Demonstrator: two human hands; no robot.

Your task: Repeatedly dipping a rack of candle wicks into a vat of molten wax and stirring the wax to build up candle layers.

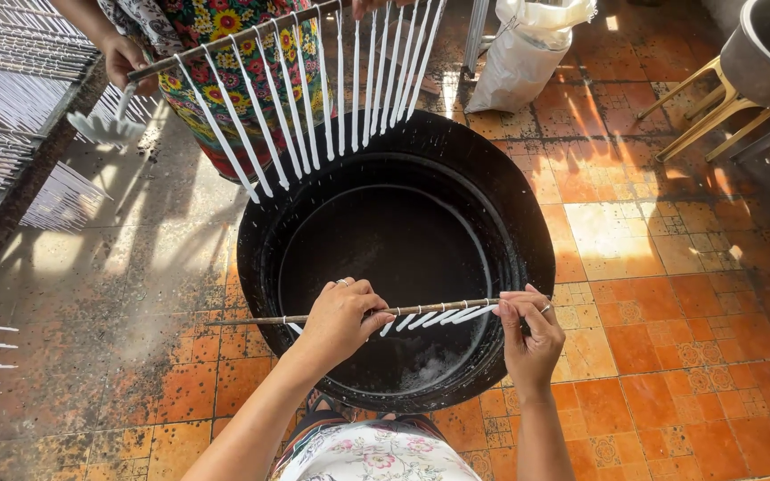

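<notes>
Head view, looking down: the person's left hand [342, 313] and right hand [528, 328] each close their grip on a thin wooden stick [421, 310], held level over the near half of a wide black vat [528, 223] standing on the orange-tiled floor [652, 294]. White candles [443, 317] hang from the stick between the hands. Across the vat, another person's hand [125, 59] holds a second stick [225, 40], tilted, with long white candles [314, 98] dangling over the vat's far rim. A rack of more candles [11, 80] stands at the floor's far left edge, a white sack [528, 53] by the far edge.
</notes>
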